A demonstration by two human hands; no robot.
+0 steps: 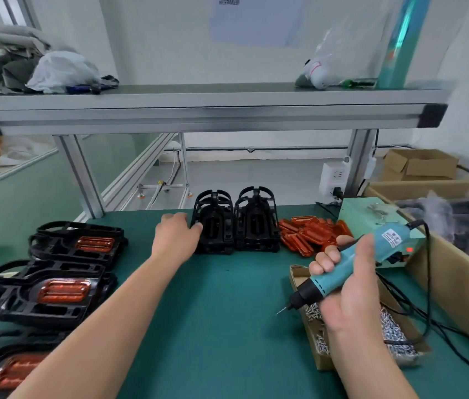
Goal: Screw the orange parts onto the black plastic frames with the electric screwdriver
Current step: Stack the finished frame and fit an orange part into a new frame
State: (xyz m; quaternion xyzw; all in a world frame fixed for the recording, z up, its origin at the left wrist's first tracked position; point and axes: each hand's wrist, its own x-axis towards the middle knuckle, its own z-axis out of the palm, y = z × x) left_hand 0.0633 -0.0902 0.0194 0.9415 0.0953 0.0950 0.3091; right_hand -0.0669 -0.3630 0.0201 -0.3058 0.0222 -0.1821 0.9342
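Two stacks of black frames (213, 226) stand mid-frame on the table (227, 312); my left hand (176, 236) touches the left stack, though I cannot tell whether it grips. Orange parts (311, 236) lie just right of them. My right hand (348, 289) grips the screwdriver (383, 246) at lower right.

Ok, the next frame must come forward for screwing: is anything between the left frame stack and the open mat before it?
Nothing visible. The left hand touches the left stack of black frames, and the green mat before it lies bare; the orange parts lie off to the right.
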